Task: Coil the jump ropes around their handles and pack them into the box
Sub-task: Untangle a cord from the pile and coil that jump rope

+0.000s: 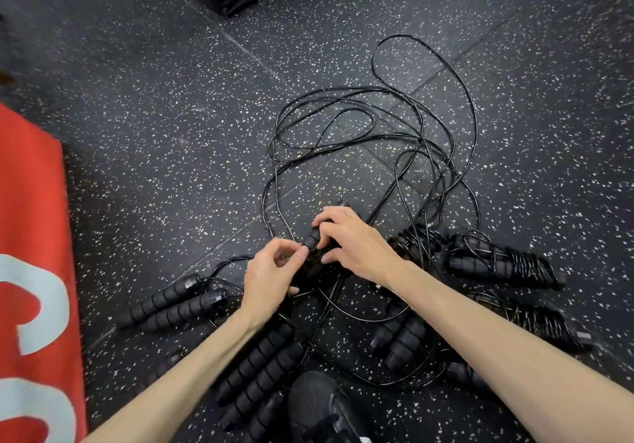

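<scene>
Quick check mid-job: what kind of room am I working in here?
Most likely a gym: speckled black rubber floor tiles, a red padded mat with large lettering, and many black jump ropes with foam handles.

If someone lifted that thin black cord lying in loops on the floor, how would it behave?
The loose cord would probably sag and trail, since it lies in soft curves. Its overlapping loops would likely snag. It looks light, being thin. Its glossy surface may slip through fingers.
</scene>
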